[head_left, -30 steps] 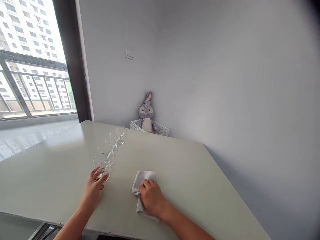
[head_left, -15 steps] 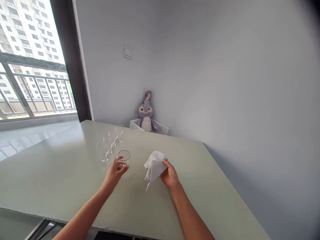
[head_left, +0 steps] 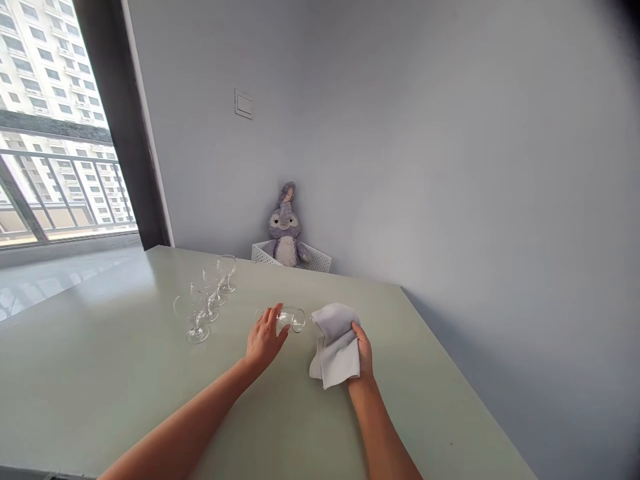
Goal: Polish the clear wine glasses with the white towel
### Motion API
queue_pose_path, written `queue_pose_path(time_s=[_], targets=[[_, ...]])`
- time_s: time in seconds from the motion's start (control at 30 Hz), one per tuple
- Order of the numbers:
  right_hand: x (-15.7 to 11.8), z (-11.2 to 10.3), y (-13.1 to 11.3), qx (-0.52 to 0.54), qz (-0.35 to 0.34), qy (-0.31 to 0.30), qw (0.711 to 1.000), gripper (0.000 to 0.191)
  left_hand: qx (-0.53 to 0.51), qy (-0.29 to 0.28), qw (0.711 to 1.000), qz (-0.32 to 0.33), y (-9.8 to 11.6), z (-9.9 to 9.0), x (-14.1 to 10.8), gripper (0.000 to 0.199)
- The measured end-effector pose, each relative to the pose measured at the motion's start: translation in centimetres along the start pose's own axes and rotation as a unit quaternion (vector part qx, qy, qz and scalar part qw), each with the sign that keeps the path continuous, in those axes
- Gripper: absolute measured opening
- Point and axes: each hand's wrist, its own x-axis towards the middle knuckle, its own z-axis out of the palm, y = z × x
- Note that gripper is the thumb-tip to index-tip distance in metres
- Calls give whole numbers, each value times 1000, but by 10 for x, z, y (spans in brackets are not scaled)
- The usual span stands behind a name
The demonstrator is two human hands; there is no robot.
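Observation:
My left hand [head_left: 265, 337] is closed around a clear stemmed glass [head_left: 290, 321], tilted onto its side with the rim facing right. Part of the glass is hidden behind my fingers. To the right, my right hand [head_left: 363, 350] grips a folded pale grey cloth [head_left: 337, 340], which hangs in loose folds from the fingers. A small gap separates the glass rim from the cloth. Left of my hands, several more clear stemmed glasses [head_left: 197, 331] stand upright in a slanting row on the pale green table [head_left: 125, 387].
A plush rabbit [head_left: 286, 250] sits in a white perforated basket [head_left: 320, 262] in the corner beyond the table's back edge. A grey wall [head_left: 475, 200] runs along the right side. A window with a railing [head_left: 65, 193] is at the left.
My left hand has moved right and turned the glass from upright onto its side. My right hand and the cloth have shifted slightly right. The view has turned a little to the right.

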Motion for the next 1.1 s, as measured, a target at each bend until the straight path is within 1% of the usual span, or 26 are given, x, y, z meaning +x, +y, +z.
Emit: queue_pose_path(time_s=[0.07,0.13,0.17,0.2,0.23,0.3,0.33,0.37,0.4,0.43,0.47,0.57,0.63,0.67,0.73,0.83,0.9,1.0,1.07,1.1], targets=[[-6,3,2,-28,-43,-9,999,27,2,0,1000,-9,-4,2,-4,42],[-16,10,8,-70,-108,-24,991,37,7,1,1000,-18,-6,3,-6,41],[-22,15,13,-111,-145,-37,983,40,9,2,1000,-20,-7,2,-7,41],[-29,20,18,-167,-183,-60,967,42,11,0,1000,-20,-7,2,-7,41],[-36,25,25,-234,-218,-95,943,42,13,-4,1000,-16,-7,2,-8,40],[-47,34,40,-364,-269,-177,874,40,17,-11,1000,-6,-6,3,-9,40],[-51,37,46,-409,-284,-212,841,40,19,-13,1000,-4,-5,3,-10,40],[-54,39,52,-437,-291,-239,817,40,20,-14,1000,-2,-4,3,-11,40],[-54,40,56,-450,-285,-256,807,41,22,-14,1000,0,-4,3,-12,39],[-54,39,59,-453,-267,-265,808,42,24,-14,1000,4,-4,2,-13,39],[-51,38,61,-447,-237,-272,819,43,27,-14,999,13,-3,1,-13,38],[-41,31,60,-393,-91,-294,866,45,46,-19,997,58,-1,-2,-14,38],[-37,27,58,-348,-7,-301,888,44,64,-29,993,98,2,-3,-15,39],[-36,26,57,-329,19,-302,894,43,70,-35,990,117,3,-4,-16,41],[-36,26,57,-303,39,-299,904,40,78,-46,985,150,5,-5,-18,44],[-37,28,60,-273,35,-273,922,35,89,-53,979,177,5,-7,-18,46],[-34,28,62,-228,52,-248,940,32,86,-43,978,186,5,-10,-17,45],[-26,25,56,-124,99,-219,963,32,58,-16,974,218,5,-16,-12,42],[-22,23,48,-83,107,-219,966,32,43,-10,967,251,7,-21,-8,38],[-21,21,43,-84,104,-229,964,33,40,-13,964,263,7,-22,-6,36]])
